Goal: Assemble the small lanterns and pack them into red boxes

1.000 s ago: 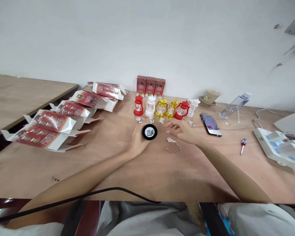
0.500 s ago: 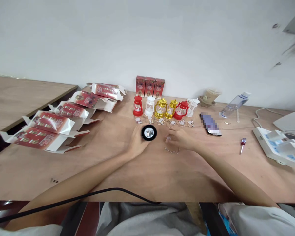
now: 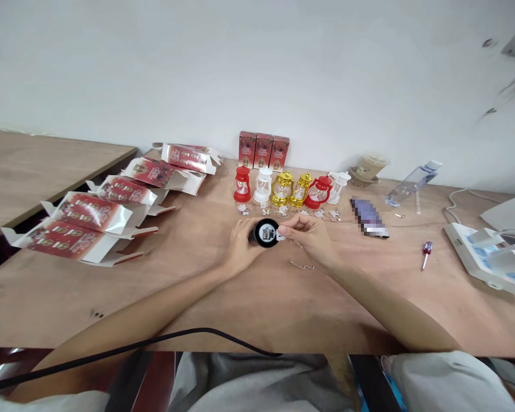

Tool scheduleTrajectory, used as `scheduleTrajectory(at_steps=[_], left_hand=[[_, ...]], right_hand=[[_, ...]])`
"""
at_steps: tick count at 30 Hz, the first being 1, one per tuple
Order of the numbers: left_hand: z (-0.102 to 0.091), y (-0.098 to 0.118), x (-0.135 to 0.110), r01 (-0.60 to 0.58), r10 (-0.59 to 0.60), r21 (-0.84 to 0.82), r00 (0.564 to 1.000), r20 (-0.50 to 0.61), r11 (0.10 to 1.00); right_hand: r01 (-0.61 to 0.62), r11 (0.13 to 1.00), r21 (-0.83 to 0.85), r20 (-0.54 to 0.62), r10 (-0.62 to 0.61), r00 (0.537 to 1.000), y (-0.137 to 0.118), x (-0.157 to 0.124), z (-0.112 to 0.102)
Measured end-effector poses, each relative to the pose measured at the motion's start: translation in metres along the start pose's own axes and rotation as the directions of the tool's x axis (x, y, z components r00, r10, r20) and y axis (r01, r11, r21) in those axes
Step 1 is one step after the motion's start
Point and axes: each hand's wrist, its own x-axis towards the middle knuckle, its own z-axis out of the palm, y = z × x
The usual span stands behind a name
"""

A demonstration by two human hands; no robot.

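1. The tabletop (image 3: 189, 297) carries everything; its middle holds the work.
2. Open boxes (image 3: 90, 213) overlap at the left, well apart from the hands. A black cable (image 3: 154, 339) crosses the near edge and the left forearm, short of where the fingers work.
3. The power strip (image 3: 463, 243), bottle (image 3: 413, 184), cup (image 3: 370, 167) and phone (image 3: 369, 216) are to the right, out of the way.
4. The left hand (image 3: 239, 239) grips the case (image 3: 266, 233) from its left side. The right hand (image 3: 311, 237) has come across from the tabletop beside it, and its thumb and finger are pinched on a small piece.
5. Three closed boxes (image 3: 263, 151) stand behind six lanterns (image 3: 282, 190), with small parts (image 3: 243, 210) in front; these sit just beyond the hands and leave little room there.
6. The case is tilted, open end up, metal parts showing inside.
7. A screwdriver (image 3: 427, 249) lies at the right, untouched.
8. The bent wire (image 3: 298, 265) was left on the tabletop when the white piece (image 3: 280, 235) was lifted.
9. That piece is now at the case's right rim, seemingly being fitted there; whether it touches, I cannot tell.
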Motion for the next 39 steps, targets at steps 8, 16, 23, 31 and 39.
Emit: scheduleTrajectory(at_steps=[8, 16, 23, 31, 39], left_hand=[[0.0, -0.001, 0.0, 0.001, -0.001, -0.005, 1.0, 0.004, 1.0], [0.0, -0.002, 0.0, 0.001, -0.001, 0.007, 1.0, 0.0, 1.0], [0.0, -0.003, -0.001, 0.005, -0.005, -0.001, 1.0, 0.019, 1.0], [0.001, -0.003, -0.001, -0.003, 0.003, 0.013, 1.0, 0.022, 1.0], [0.001, -0.003, -0.001, 0.013, -0.013, 0.025, 1.0, 0.027, 1.0]], right_hand=[[0.047, 0.998, -0.034, -0.017, -0.047, 0.999, 0.001, 0.0, 0.007], [0.147, 0.98, -0.134, 0.002, -0.148, 0.989, -0.007, 0.001, -0.002], [0.322, 0.891, -0.32, 0.142, -0.291, 0.946, -0.01, 0.002, -0.007], [0.368, 0.769, -0.523, 0.173, -0.326, 0.929, -0.008, 0.004, 0.003], [0.415, 0.69, -0.594, 0.218, -0.359, 0.908, -0.004, 0.004, 0.002]])
